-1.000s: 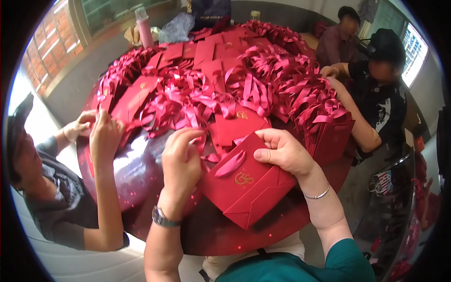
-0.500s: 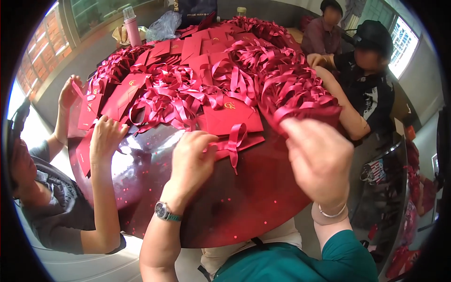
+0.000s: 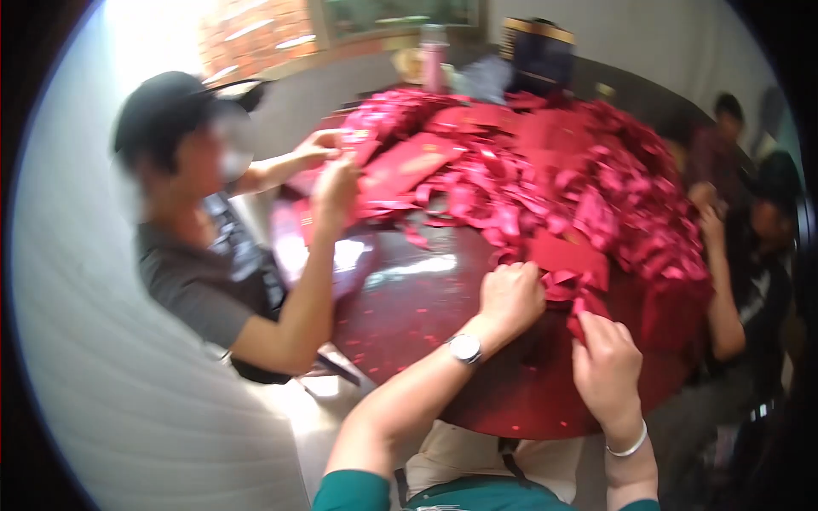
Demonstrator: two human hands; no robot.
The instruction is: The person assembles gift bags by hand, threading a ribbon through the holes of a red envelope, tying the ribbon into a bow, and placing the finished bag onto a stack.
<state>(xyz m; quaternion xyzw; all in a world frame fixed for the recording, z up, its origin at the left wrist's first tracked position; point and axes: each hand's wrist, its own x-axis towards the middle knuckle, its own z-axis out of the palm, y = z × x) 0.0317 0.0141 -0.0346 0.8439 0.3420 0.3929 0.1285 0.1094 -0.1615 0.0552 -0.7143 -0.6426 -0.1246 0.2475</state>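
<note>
A red paper bag (image 3: 569, 255) with a glossy red ribbon lies at the near edge of the pile, in front of me. My right hand (image 3: 607, 362) pinches the red ribbon (image 3: 581, 318) just below that bag. At the bag's left side, my left hand (image 3: 511, 296) is closed with its fingers curled down; what is in them, if anything, is hidden. Behind them spreads a heap of red bags and ribbons (image 3: 503, 196), blurred by motion.
A dark red round table (image 3: 409, 341) with small red specks carries the pile. At left, a person in a cap (image 3: 196, 255) handles a red bag. Two more people sit at right. A pink bottle (image 3: 433, 70), clear plastic and a dark shopping bag (image 3: 541, 60) stand behind.
The view has swung left. My right hand has come down from the ribbon heap toward my left hand and now grips a ribbon. The person at left has raised both hands.
</note>
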